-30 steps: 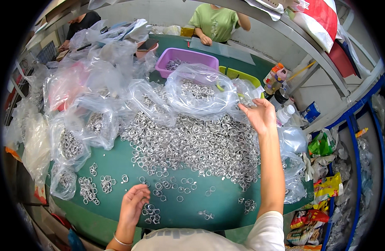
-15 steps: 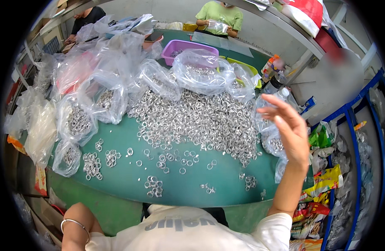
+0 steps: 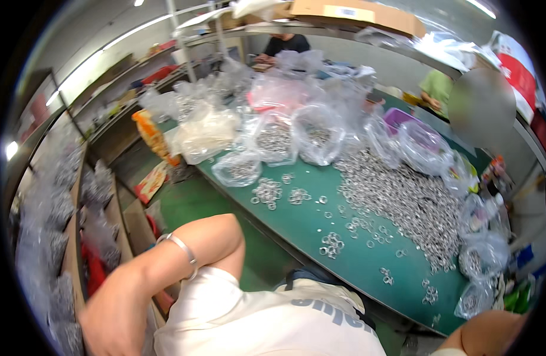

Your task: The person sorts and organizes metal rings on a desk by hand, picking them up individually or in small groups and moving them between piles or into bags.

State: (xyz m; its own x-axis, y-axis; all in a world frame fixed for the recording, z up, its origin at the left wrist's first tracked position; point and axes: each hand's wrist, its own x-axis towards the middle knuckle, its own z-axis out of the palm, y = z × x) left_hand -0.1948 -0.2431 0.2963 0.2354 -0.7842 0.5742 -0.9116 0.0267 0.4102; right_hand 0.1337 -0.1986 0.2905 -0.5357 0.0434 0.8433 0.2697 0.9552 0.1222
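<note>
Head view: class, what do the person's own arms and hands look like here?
The left arm has a short white sleeve and a silver-coloured bangle; the left hand is bare but blurred. The right arm shows only partly, bare beside a bit of white sleeve; the right hand is out of view.

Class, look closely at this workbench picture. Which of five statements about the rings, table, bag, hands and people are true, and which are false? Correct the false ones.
1. A clear bag with rings in it stands on the green table. True.
2. The large heap of rings is inside a tub. False: it lies loose on the table.
3. A bracelet circles the left arm. True.
4. The left hand is in the heap. False: it is at the lower left, away from the table.
5. Someone beyond the table wears a green top. True.
</note>
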